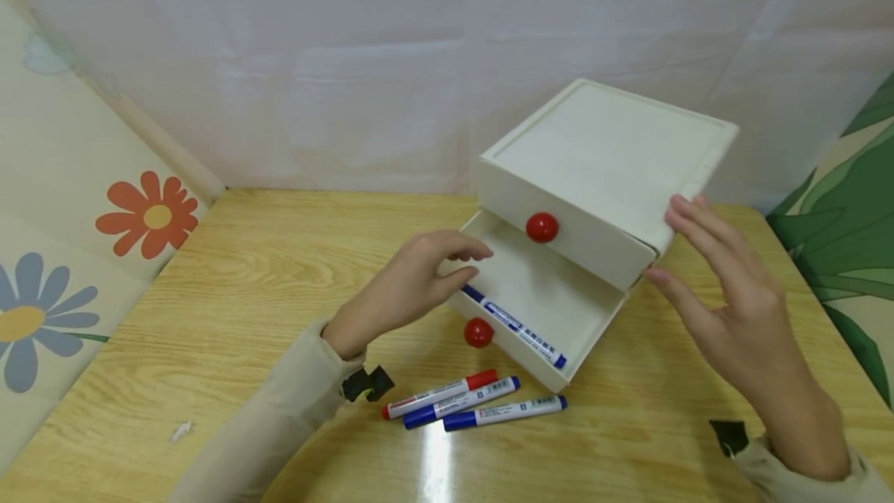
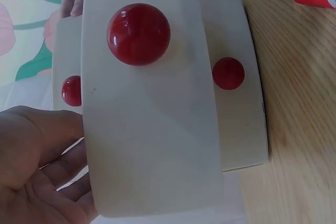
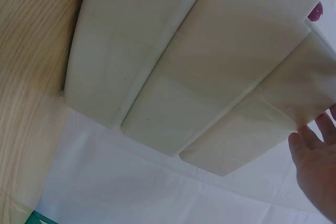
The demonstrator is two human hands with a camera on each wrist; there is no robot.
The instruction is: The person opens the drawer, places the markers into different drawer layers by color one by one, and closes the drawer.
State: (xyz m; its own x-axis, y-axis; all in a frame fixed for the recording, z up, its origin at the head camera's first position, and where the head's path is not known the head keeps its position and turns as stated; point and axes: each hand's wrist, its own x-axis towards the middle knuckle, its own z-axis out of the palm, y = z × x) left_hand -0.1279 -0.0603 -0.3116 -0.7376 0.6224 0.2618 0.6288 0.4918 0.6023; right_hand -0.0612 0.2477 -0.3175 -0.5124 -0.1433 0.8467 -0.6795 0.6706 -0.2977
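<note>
A white drawer cabinet with red knobs has its middle drawer pulled out, as the left wrist view also shows. Inside, a blue-capped white marker lies along the drawer's front wall. My left hand is over the drawer's left front corner, thumb and fingers apart, its thumb close to the marker's dark end. Nothing shows between those fingers. My right hand touches the cabinet's right side near the top front corner, fingers extended. In the right wrist view, the right fingertips meet the upper side wall.
In front of the drawer, a red marker and two blue markers lie on the wooden table. A white scrap is at the left. Pale cloth hangs behind the table.
</note>
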